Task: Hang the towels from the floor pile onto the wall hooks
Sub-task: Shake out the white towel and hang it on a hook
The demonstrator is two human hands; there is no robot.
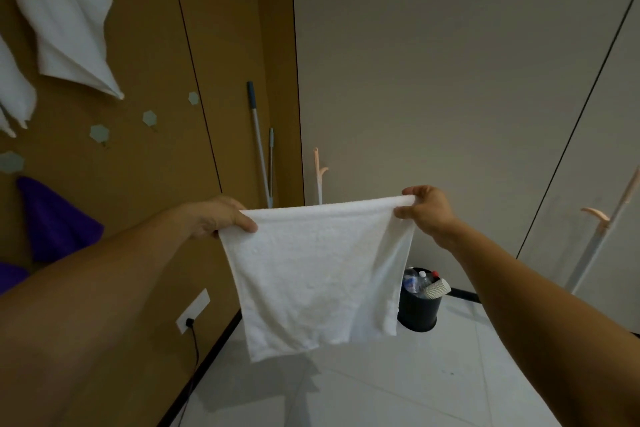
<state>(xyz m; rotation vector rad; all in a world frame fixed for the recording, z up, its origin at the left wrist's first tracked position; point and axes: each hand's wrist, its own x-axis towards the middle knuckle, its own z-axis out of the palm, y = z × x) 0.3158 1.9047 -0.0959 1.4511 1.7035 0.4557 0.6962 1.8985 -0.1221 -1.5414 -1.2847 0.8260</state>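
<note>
Since it needs spreading before hanging, the white towel is stretched midair btwn both hands: left hand and right hand each pinch a top corner, w/ empty hooks on the wall to the left.

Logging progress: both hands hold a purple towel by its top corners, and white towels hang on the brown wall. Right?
No: the head view shows the towel between the left hand and right hand is white, not purple. White towels do hang on the wall.
</note>
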